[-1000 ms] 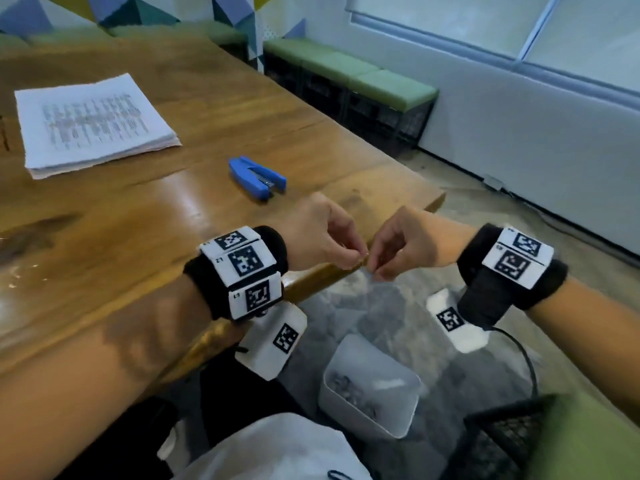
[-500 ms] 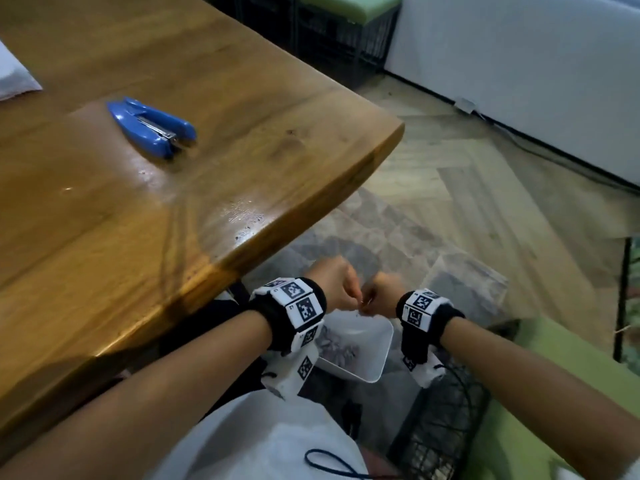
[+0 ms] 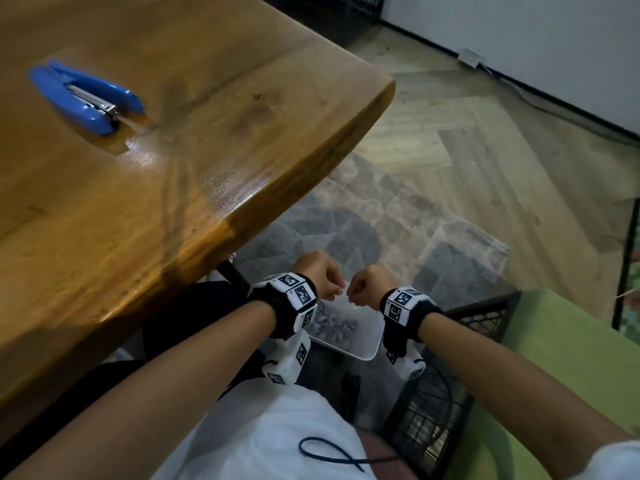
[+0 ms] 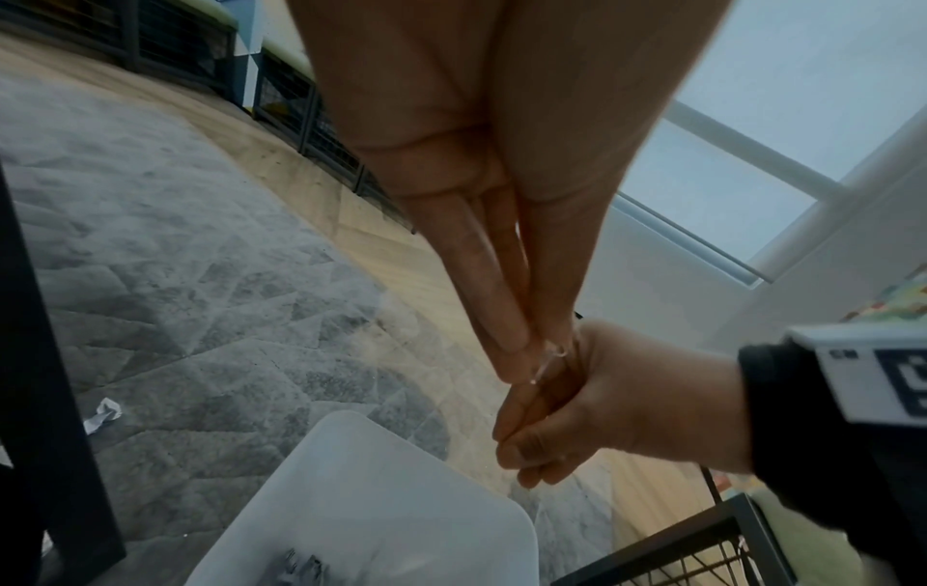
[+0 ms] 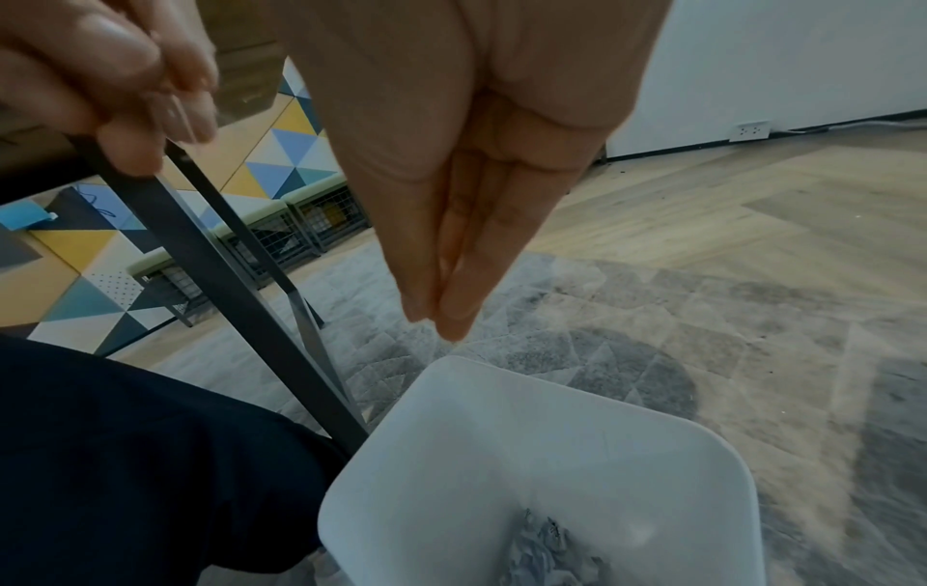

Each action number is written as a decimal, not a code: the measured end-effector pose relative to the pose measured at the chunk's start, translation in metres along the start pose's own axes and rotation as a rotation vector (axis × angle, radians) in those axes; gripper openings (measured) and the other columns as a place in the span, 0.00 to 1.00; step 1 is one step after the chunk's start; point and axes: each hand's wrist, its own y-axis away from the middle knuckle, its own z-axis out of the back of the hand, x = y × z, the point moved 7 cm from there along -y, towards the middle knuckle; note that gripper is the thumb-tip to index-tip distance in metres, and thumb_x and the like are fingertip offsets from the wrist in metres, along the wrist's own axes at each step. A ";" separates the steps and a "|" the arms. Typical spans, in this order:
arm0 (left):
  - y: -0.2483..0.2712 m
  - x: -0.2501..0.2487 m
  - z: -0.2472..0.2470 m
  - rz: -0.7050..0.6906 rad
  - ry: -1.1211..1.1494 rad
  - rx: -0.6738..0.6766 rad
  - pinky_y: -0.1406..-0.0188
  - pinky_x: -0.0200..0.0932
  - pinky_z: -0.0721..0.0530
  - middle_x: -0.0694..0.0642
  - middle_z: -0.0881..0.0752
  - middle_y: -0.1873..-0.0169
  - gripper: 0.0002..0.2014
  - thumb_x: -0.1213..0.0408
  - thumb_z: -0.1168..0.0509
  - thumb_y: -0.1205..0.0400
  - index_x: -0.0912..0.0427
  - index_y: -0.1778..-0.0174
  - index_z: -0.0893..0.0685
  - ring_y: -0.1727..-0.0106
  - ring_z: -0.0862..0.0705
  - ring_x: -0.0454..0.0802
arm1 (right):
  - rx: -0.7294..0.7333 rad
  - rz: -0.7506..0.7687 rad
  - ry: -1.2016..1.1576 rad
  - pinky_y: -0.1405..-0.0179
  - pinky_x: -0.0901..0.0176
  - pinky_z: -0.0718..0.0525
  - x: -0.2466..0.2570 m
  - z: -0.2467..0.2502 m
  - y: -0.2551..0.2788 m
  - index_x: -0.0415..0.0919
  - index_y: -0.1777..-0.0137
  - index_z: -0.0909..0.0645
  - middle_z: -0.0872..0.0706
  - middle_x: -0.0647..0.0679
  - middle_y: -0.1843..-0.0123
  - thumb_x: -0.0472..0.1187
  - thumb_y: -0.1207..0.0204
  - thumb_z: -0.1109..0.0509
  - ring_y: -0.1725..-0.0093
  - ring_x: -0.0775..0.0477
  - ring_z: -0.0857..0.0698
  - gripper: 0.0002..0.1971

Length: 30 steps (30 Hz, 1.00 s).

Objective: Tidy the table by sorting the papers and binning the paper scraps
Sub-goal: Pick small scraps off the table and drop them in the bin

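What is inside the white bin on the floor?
The white bin holds a heap of grey paper scraps at its bottom. The left hand and wristband cover one corner, so that part stays unseen.

A white rectangular bin with rounded corners stands on the grey patterned rug below the table's edge, at about 6 o'clock in the head view. Torn paper scraps, grey and crumpled, lie heaped in its bottom toward the 9 o'clock side. One more crumpled white scrap lies on the rug outside the bin, near a dark table leg.
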 end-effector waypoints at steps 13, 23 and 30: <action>-0.004 0.003 -0.005 0.018 -0.229 0.026 0.49 0.47 0.11 0.62 0.09 0.56 0.12 0.63 0.25 0.27 0.67 0.54 0.12 0.55 0.10 0.54 | 0.026 -0.054 0.073 0.71 0.66 0.19 -0.005 -0.002 0.004 0.41 0.60 0.12 0.12 0.50 0.71 0.45 0.25 0.27 0.71 0.52 0.13 0.08; -0.001 0.007 0.000 0.052 -0.279 0.064 0.44 0.45 0.14 0.64 0.11 0.47 0.08 0.72 0.32 0.21 0.67 0.49 0.11 0.48 0.11 0.58 | 0.050 -0.034 0.128 0.69 0.62 0.14 0.005 -0.006 0.006 0.38 0.61 0.12 0.08 0.42 0.61 0.43 0.27 0.25 0.71 0.47 0.11 0.08; 0.007 0.002 0.004 0.026 -0.460 0.084 0.47 0.45 0.18 0.63 0.11 0.50 0.15 0.57 0.34 0.19 0.67 0.48 0.14 0.46 0.13 0.58 | 0.108 0.021 0.215 0.58 0.60 0.12 0.017 -0.006 0.013 0.40 0.48 0.12 0.09 0.42 0.59 0.35 0.29 0.24 0.62 0.47 0.10 0.10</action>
